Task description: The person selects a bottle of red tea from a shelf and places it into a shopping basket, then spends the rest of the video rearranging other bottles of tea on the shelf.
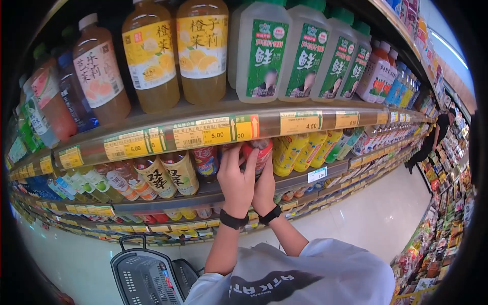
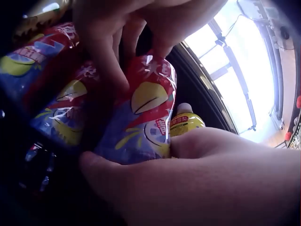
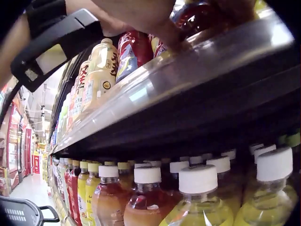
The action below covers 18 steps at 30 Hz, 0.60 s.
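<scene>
A red-and-blue bottle [image 1: 263,153] with a yellow fruit print stands at the shelf's front edge, between both hands. My left hand [image 1: 238,187] holds it from the left, fingers extended up beside its top. On its right side, my right hand [image 1: 264,189] grips it, partly behind the left hand. The left wrist view shows the same bottle [image 2: 143,110] up close, with fingertips at its upper part and a thumb and palm around its lower part. Similar bottles [image 2: 70,110] stand beside it.
Yellow bottles [image 1: 290,155] stand right of the hands, and a price-tag rail [image 1: 178,133] runs above them. A grey basket [image 1: 147,272] sits on the floor. Capped bottles [image 3: 197,188] fill the shelf below. A person in black [image 1: 441,133] is in the aisle.
</scene>
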Available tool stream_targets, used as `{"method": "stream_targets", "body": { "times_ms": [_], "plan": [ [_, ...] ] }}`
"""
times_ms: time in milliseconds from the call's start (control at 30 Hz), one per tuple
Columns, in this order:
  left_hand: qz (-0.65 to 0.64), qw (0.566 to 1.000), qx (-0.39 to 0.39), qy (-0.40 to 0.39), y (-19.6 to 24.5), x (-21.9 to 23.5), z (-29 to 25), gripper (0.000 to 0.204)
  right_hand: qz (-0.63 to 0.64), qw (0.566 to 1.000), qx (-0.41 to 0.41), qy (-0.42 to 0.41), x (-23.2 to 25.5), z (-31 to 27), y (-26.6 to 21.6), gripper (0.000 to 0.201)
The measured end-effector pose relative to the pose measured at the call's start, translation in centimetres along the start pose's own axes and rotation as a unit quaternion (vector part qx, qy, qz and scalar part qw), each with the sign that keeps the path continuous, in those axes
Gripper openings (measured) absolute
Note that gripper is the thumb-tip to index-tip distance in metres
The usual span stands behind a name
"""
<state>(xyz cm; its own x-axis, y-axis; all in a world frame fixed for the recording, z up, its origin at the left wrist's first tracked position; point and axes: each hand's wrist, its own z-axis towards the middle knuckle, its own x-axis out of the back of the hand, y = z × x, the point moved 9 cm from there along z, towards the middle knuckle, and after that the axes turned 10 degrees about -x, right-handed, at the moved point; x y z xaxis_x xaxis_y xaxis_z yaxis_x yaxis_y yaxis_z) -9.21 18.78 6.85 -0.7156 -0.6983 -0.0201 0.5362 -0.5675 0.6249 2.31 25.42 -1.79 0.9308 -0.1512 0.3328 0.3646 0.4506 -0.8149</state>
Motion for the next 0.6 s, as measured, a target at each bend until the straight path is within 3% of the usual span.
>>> {"method": "stream_targets", "body": {
  "times_ms": [133, 233, 367, 467, 600],
  "plan": [
    [0.009, 0.995, 0.022, -0.092, -1.2, -1.6, -0.9, 0.043, 0.021, 0.999, -0.049, -0.007, 0.2, 0.1, 0.9, 0.095],
    [0.087, 0.985, 0.041, -0.144, -2.2, -2.3, -1.7, 0.049, 0.002, 0.998, -0.055, -0.008, 0.9, 0.0, 0.5, 0.094],
    [0.125, 0.978, 0.034, -0.166, -2.7, -2.3, -2.1, 0.044, -0.014, 0.996, -0.079, -0.033, 1.1, 0.2, -0.3, 0.088],
    [0.164, 0.958, 0.087, -0.218, -4.3, -2.3, -2.4, 0.040, -0.061, 0.996, 0.059, -0.026, 1.0, -0.4, -0.9, 0.084],
    [0.149, 0.965, 0.064, -0.207, -4.0, -2.9, -2.5, 0.036, -0.047, 0.997, 0.066, -0.019, 1.4, -0.6, -0.4, 0.080]
  ]
}}
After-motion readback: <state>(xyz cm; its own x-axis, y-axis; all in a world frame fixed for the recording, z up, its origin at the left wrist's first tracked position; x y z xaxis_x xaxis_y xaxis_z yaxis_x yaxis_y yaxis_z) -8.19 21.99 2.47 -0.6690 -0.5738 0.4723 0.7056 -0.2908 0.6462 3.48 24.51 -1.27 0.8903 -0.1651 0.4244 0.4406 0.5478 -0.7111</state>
